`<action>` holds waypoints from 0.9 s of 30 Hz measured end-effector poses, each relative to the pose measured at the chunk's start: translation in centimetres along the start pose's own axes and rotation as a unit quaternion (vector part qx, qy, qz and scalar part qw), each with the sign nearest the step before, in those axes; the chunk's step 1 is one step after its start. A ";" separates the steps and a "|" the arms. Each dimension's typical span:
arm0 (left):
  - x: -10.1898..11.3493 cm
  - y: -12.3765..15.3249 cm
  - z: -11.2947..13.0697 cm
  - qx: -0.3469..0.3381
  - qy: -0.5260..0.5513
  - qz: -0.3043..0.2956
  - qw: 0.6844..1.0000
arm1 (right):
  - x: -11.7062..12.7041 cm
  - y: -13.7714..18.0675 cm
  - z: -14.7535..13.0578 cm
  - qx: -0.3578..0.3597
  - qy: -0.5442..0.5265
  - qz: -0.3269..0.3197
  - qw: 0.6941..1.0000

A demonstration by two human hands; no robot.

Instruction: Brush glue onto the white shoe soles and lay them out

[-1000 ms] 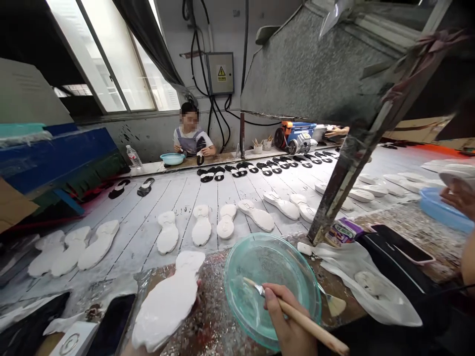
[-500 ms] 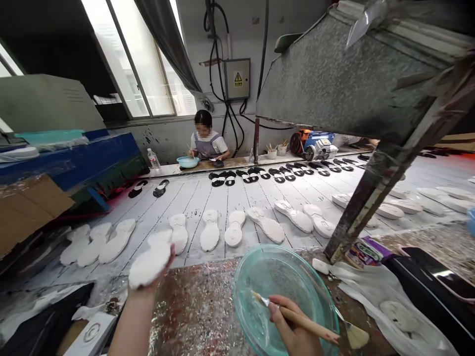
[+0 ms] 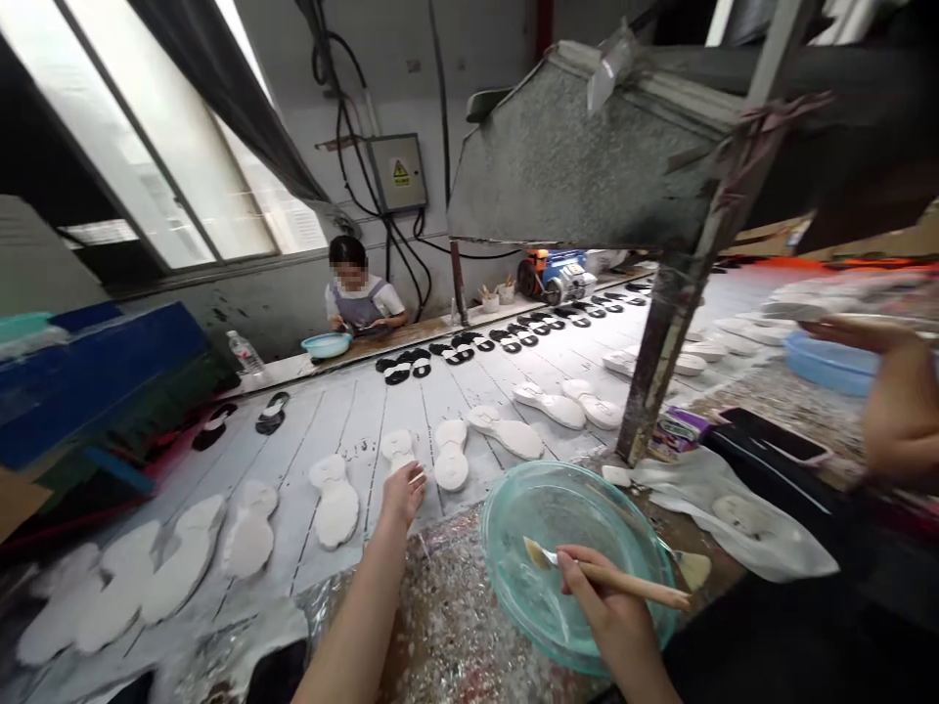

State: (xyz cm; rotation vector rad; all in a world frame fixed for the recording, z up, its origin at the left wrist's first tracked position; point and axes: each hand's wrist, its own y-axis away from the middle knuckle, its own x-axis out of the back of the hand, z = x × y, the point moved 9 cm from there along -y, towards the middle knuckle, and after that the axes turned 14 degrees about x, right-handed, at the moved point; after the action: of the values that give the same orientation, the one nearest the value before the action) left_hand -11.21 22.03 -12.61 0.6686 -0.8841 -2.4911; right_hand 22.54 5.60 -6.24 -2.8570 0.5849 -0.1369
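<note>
My left hand (image 3: 405, 494) reaches over the lower part of a white shoe sole (image 3: 398, 447) on the belt. Its fingers are apart and slightly bent; where they meet the sole is partly hidden. My right hand (image 3: 605, 587) grips a flat brush (image 3: 631, 585) by its wooden handle. The bristles point left, above a clear teal basin (image 3: 506, 596) with a little clear liquid in it. More white soles lie in a row beside my left hand, among them one to its left (image 3: 335, 504) and one to its right (image 3: 450, 457).
A metal post (image 3: 652, 362) rises behind the basin. Right of it lie a phone (image 3: 774, 435), a white plastic bag (image 3: 734, 528) and another brush (image 3: 693, 567). At right a co-worker's hand (image 3: 872, 332) holds a sole near a blue basin (image 3: 828, 367). Black shoe pieces (image 3: 459, 347) line the far side.
My left hand has let go of the sole it held, which lies on the belt, and has moved right to another. The brush stays over the basin. The view has turned right.
</note>
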 end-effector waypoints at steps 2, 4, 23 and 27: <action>-3.8 -0.6 -0.7 -0.005 -0.079 0.003 0.997 | 0.0 0.0 -0.3 0.010 0.007 0.016 1.000; -6.2 -0.7 -1.5 -0.005 -0.131 0.011 0.991 | 0.2 -0.1 -0.4 0.017 0.018 0.023 0.999; -1.2 16.4 -10.8 0.198 0.079 -0.326 0.921 | 2.6 -0.9 2.8 0.005 -0.012 0.005 1.000; -0.5 17.6 -11.9 0.241 0.077 -0.363 0.897 | 1.7 -0.8 2.4 -0.010 0.007 -0.033 0.999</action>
State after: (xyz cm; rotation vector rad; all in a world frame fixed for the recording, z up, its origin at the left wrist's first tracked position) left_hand -0.35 4.11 -8.92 1.5910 -1.4078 -2.7700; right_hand 24.73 6.15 -8.28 -2.8971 0.4977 -0.1626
